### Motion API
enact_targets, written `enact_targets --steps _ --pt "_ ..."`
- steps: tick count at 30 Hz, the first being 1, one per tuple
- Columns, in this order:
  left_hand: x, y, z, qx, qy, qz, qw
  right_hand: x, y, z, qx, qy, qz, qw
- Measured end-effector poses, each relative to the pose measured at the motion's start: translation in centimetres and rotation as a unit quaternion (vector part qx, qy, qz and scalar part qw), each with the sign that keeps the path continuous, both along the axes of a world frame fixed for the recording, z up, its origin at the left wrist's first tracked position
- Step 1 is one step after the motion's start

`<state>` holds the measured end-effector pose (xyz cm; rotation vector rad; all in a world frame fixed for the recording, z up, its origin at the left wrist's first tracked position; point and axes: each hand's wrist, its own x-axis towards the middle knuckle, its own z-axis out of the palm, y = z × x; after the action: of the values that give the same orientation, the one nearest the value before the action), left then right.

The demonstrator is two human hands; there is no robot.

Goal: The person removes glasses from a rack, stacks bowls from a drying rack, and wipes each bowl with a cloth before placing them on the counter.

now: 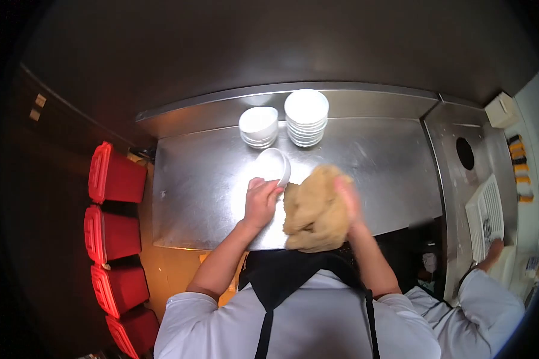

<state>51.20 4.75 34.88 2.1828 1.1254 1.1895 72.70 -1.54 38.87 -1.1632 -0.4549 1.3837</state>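
My left hand (262, 201) grips a white bowl (273, 166) by its rim, tilted above the steel counter. In my right hand (348, 200) is a bunched tan cloth (315, 209), its folds hanging close beside the bowl. The right fingers are partly hidden by the cloth and a little blurred. Behind the held bowl stands a short stack of white bowls (259, 124). A taller stack of white bowls (306, 109) rises just to its right.
The steel counter (188, 179) has a raised back ledge. Several red lidded bins (120, 173) line the left side. At the right, another person's hand (495, 248) touches a white rack (486, 209) on a side counter with a round dark hole (465, 154).
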Motion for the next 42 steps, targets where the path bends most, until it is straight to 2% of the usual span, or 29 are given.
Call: enact_targets --steps 2,4,5,7,8,9,10,12,14,16,17,18,20,21,23,24,25,26,27,29,30,32,33,34,35,39,42 --pt "-3.4 0.6 -2.0 0.043 0.07 0.037 0.996 3.0 0.6 2.6 0.029 -0.005 -0.09 0.996" --pt "-6.2 2.0 -2.5 0.041 0.119 0.071 0.99 5.6 1.2 3.9 0.063 -0.029 -0.172 0.983" --pt "-7.1 2.3 -2.4 0.003 0.098 0.093 0.991 6.3 1.6 4.1 0.094 -0.053 -0.202 0.973" --pt "-8.3 3.0 -2.2 -0.065 0.052 0.133 0.988 7.1 1.6 3.9 0.12 -0.153 -0.171 0.966" --pt "-8.1 2.9 -1.8 -0.154 -0.064 0.088 0.982 7.2 1.4 3.7 0.13 -0.203 -0.158 0.957" --pt "-7.7 2.5 -0.9 -0.241 -0.178 0.038 0.953 7.2 1.2 2.7 0.112 -0.279 -0.145 0.943" --pt "-7.2 2.0 -0.2 -0.324 -0.287 -0.014 0.902 6.8 1.1 1.6 0.114 -0.339 -0.134 0.924" --pt "-5.9 0.7 0.8 -0.368 -0.309 -0.085 0.873 4.5 1.4 -0.4 0.113 -0.454 -0.114 0.876" --pt "-3.4 -0.2 0.3 -0.383 -0.31 -0.12 0.862 1.3 0.8 -2.4 0.147 -0.404 -0.043 0.902" --pt "-0.8 -1.1 -1.1 -0.436 -0.238 -0.131 0.858 -3.3 0.1 -2.0 0.258 -0.514 0.0 0.818" --pt "0.3 -1.9 -2.8 -0.303 -0.127 -0.124 0.936 -4.9 0.4 -0.9 0.291 -0.613 0.016 0.735" --pt "2.5 -3.2 -1.5 -0.213 -0.211 -0.099 0.949 -5.6 0.5 0.1 0.318 -0.699 0.033 0.639" --pt "1.7 -3.2 -2.7 -0.369 -0.24 -0.173 0.881 -4.6 1.8 -2.3 0.282 -0.589 0.014 0.757" --pt "1.3 -3.2 -2.1 -0.378 -0.223 -0.179 0.88 -4.1 2.4 -2.5 0.263 -0.525 0.005 0.809" --pt "0.1 -3.7 -0.7 -0.4 -0.188 -0.185 0.878 -2.5 3.0 -1.6 0.153 -0.327 0.061 0.931" --pt "-0.5 -3.8 -0.6 -0.388 -0.2 -0.196 0.878 -1.5 3.4 -1.1 0.096 -0.219 0.089 0.967" --pt "-1.1 -3.7 -0.5 -0.374 -0.212 -0.205 0.879 -0.6 3.9 -1.3 0.097 -0.378 0.081 0.917" --pt "-1.8 -3.5 -0.3 -0.359 -0.223 -0.214 0.881 0.3 4.4 -2.0 0.097 -0.526 0.071 0.842" --pt "-2.8 -2.9 0.3 -0.354 -0.203 -0.21 0.889 0.9 4.7 -2.2 0.094 -0.658 0.058 0.745" --pt "-4.7 -0.5 2.8 -0.274 -0.065 -0.138 0.95 2.1 4.6 -1.8 0.033 -0.659 -0.008 0.751" --pt "-5.6 0.4 3.7 -0.236 0.003 -0.094 0.967 2.8 4.5 -1.9 0.059 -0.654 -0.047 0.752" --pt "-7.2 2.8 1.9 -0.055 0.119 0.015 0.991 3.3 4.7 -1.8 0.099 -0.637 -0.083 0.76" --pt "-7.7 3.7 1.8 -0.011 0.131 0.038 0.991 3.3 4.6 -1.8 0.111 -0.625 -0.085 0.768" --pt "-8.7 5.3 -0.4 0.001 0.167 0.058 0.984 3.3 4.3 -1.8 0.12 -0.614 -0.089 0.775" --pt "-9.7 6.6 -2.1 0.004 0.197 0.068 0.978 3.3 4.0 -2.3 0.088 -0.632 -0.045 0.769" --pt "-11.0 9.1 -4.7 0.007 0.29 0.142 0.946 2.2 3.0 -3.4 0.124 -0.655 -0.006 0.745" --pt "-9.8 9.6 -3.7 0.081 0.24 0.178 0.951 2.0 2.5 -2.9 0.153 -0.624 -0.025 0.766"
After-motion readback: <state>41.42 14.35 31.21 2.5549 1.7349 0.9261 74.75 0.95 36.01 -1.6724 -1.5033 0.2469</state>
